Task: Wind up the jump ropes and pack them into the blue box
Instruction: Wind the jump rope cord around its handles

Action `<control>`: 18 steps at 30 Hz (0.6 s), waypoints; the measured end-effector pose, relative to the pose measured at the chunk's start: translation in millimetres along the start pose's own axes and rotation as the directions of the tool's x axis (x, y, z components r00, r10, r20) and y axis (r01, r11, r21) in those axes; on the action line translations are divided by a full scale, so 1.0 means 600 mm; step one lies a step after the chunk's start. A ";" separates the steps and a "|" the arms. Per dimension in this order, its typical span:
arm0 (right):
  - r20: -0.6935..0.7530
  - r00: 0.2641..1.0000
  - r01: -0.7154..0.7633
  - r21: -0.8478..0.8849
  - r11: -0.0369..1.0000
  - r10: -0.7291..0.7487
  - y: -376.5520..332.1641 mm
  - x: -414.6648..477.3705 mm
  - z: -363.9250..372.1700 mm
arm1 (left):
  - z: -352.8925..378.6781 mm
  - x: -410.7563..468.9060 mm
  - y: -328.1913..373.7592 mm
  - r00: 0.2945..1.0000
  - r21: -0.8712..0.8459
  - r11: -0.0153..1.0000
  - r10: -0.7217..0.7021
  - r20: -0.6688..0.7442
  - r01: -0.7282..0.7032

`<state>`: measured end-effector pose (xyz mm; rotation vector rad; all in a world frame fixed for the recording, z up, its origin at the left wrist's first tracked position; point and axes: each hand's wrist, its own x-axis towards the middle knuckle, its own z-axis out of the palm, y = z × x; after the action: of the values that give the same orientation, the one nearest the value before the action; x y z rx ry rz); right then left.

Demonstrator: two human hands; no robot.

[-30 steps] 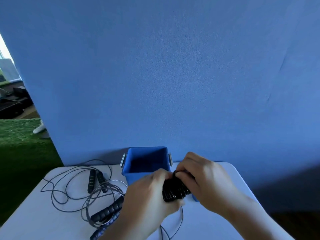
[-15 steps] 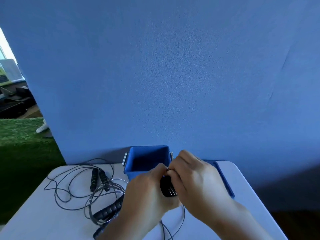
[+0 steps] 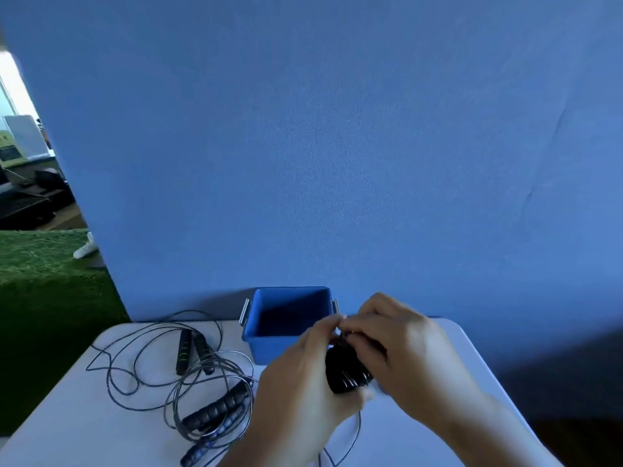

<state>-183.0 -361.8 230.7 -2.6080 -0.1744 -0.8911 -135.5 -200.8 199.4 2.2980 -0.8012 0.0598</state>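
Note:
The open blue box (image 3: 269, 338) stands at the back of the white table (image 3: 84, 426). Just in front of its right corner, my left hand (image 3: 303, 392) and my right hand (image 3: 404, 358) both grip a pair of black jump rope handles (image 3: 347, 372). That rope's thin cord (image 3: 350, 436) hangs below my hands. To the left lie two loose ropes: one with black handles marked yellow (image 3: 184, 352), and one with ribbed black handles (image 3: 215, 409) amid tangled grey cord (image 3: 141, 365).
A blue backdrop wall (image 3: 337, 163) rises directly behind the table. Green artificial turf (image 3: 40, 281) covers the floor to the left. The table's right edge drops to a dark floor.
My hands shifted slightly right and turned the black handles between them. The blue lid seen at the right half a second ago is hidden now.

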 end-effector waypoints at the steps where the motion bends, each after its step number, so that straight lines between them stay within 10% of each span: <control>1: -0.028 1.000 -0.009 0.026 1.000 0.009 0.005 -0.004 -0.004 | 0.007 0.002 -0.002 0.999 -0.006 1.000 0.006 -0.054 -0.006; 10: -0.049 0.940 -0.327 0.152 0.933 0.337 0.053 -0.074 0.000 | 0.027 0.002 0.001 0.992 -0.109 0.993 0.019 -0.127 -0.033; 18: 0.337 0.774 -0.611 0.616 0.497 0.536 0.064 -0.073 0.004 | 0.070 0.013 0.020 0.979 -0.122 0.990 0.040 -0.202 -0.066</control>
<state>-206.9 -396.1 190.1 -1.7668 0.2902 -0.3251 -143.0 -238.1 176.8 2.1100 -0.7408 0.2517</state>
